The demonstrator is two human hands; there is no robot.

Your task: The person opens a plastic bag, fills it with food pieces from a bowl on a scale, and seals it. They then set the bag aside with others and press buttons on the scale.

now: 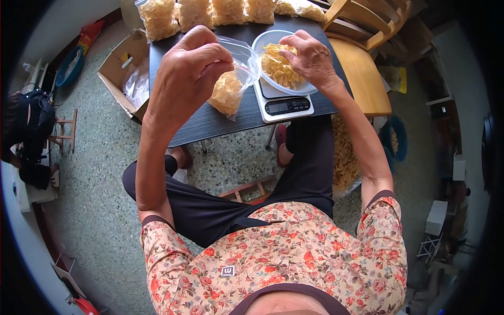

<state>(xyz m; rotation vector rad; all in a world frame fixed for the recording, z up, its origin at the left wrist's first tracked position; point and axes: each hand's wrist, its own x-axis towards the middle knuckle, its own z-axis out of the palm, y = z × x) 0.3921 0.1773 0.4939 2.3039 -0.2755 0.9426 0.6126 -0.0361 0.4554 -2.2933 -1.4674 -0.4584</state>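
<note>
Here, at the near side of the table [205,125], a scale [286,109] carries a bowl [269,38] of yellow flakes [277,65]. Our left hand [185,73] pinches the upper edge of a part-filled bag [227,95]; our right hand [313,60] reaches over the flakes, though we cannot tell its grip. Beyond, packed bags [195,14] stand in a row.

From a head-worn wide-angle camera, we look forward and steeply down over the floral shirt [310,252], with the left hand [190,65] and right hand [311,59] at close range above the black tabletop [194,126] and the terrazzo floor [100,210] farther below.
</note>
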